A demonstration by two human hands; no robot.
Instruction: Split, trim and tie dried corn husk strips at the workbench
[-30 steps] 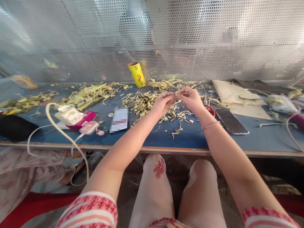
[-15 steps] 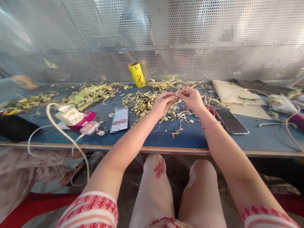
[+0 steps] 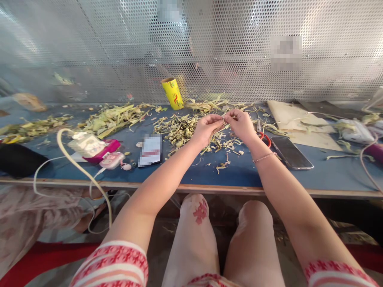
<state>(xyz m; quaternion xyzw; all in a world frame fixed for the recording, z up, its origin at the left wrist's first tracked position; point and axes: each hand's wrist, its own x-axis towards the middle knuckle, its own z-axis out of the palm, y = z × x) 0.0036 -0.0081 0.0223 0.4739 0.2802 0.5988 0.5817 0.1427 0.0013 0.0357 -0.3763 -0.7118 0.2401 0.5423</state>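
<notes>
I read the left hand (image 3: 206, 129) and right hand (image 3: 241, 125) fingertip to fingertip, both pinching a small piece (image 3: 223, 119), its details unclear, right of the plant pile (image 3: 176, 133) and left of the red-handled tool (image 3: 267, 140).

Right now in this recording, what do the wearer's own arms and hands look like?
Both the left hand and the right hand are ungloved. The sleeves are white with red patterned bands and paler pinkish stripes. A thin bracelet circles the right wrist.
</notes>
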